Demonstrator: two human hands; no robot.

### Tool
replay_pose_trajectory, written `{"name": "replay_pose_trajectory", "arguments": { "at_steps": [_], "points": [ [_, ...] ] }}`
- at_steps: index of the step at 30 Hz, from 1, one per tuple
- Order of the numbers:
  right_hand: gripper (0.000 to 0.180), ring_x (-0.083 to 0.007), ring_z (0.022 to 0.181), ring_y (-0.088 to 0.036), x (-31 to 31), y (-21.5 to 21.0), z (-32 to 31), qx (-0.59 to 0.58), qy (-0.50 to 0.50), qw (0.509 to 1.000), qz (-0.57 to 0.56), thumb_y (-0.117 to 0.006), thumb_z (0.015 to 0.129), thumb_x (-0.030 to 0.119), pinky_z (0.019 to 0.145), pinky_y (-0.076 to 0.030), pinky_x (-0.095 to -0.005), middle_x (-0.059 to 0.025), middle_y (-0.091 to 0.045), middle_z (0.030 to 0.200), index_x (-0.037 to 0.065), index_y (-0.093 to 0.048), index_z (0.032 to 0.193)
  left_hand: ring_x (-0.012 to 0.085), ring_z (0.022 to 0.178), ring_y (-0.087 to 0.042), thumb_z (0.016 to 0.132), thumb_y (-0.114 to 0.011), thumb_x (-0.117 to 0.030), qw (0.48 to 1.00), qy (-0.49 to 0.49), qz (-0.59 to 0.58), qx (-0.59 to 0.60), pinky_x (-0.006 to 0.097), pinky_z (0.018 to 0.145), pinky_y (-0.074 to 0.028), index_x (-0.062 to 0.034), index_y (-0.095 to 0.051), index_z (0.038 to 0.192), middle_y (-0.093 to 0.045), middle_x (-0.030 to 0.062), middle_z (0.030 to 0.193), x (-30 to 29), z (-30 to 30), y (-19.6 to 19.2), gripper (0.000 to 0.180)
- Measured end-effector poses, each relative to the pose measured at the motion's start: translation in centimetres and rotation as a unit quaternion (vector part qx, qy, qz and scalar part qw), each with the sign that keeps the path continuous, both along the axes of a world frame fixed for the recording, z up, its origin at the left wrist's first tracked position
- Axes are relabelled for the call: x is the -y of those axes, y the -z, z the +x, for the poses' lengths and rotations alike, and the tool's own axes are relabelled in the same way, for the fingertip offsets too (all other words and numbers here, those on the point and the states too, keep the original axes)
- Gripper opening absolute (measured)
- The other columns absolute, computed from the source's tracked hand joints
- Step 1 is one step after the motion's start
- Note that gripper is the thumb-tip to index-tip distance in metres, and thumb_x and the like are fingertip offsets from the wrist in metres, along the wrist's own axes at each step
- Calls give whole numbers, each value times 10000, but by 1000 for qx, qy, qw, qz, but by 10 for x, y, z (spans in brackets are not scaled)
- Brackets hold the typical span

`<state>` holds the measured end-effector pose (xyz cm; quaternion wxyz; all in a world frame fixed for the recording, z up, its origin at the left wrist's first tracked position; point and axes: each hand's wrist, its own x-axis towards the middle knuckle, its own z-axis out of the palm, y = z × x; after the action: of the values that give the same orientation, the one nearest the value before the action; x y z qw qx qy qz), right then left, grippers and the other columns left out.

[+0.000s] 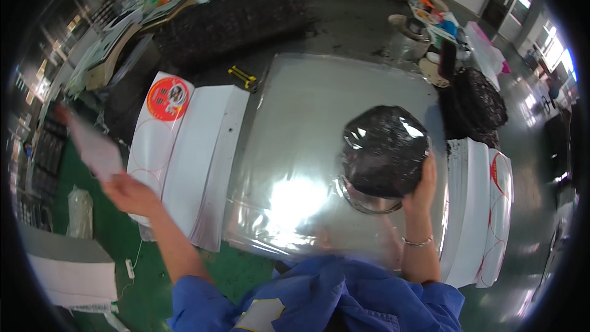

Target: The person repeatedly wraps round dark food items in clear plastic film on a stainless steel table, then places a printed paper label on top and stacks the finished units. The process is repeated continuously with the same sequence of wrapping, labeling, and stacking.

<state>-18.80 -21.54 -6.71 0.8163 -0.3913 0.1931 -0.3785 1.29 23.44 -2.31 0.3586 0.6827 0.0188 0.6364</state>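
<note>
"What are the hands doing?"

"The left hand (130, 195), stretched out to the left, pinches the end of a pale sheet (95, 144) with closed fingers. The sheet is blurred, so I can't tell its exact shape."

"And the right?"

"The right hand (421, 187) is curved around the right edge of a round black package (384, 150) in glossy clear wrap. How far its fingers reach underneath is hidden."

"Where is that package?"

"Over the right half of a shiny clear plastic sheet (295, 117), in front of the person. I can't tell whether it touches the plastic."

"What's around them?"

"A white paper stack (206, 147) is left of the plastic, beside papers with a round red label (168, 99). A yellow-handled tool (242, 77) lies beyond. Another white stack (470, 209) stands right."
</note>
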Motion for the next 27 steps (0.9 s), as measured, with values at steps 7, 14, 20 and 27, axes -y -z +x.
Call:
{"name": "replay_pose_trajectory", "arguments": {
  "at_steps": [7,14,20,27],
  "points": [
    [351,-168,997,-532,-2,-16,17,84,-9,990,-110,-376,940,218,836,-462,-291,-105,-518,1126,-2,-385,1213,344,1141,-456,797,-530,-123,806,537,231,-93,424,938,-381,-28,-568,1088,-454,231,1230,239,-77,-19,308],
    [357,-196,1009,-544,3,-11,-5,77,-6,991,-114,-347,945,226,856,-460,-315,-138,-520,1131,-10,-372,1211,324,1277,-279,734,-573,-54,588,625,487,-163,474,1016,-237,-77,-516,1136,-285,175,1365,275,-101,-3,406],
    [403,-230,1043,-525,8,-5,-33,142,-146,976,-71,-375,931,266,886,-438,-347,-168,-489,1178,-9,-346,1225,270,1142,-462,789,-570,-117,509,686,19,-520,359,956,-342,-98,-434,1235,-524,166,1164,288,-72,-9,468],
    [443,-239,999,-550,99,22,-121,-122,59,971,-199,-407,918,341,877,-441,-354,-161,-520,1142,-9,-403,1189,210,1048,-495,851,-495,-275,616,683,-22,-393,308,882,-402,-15,-496,1122,-515,133,1102,304,81,-61,375]
  ]
}}
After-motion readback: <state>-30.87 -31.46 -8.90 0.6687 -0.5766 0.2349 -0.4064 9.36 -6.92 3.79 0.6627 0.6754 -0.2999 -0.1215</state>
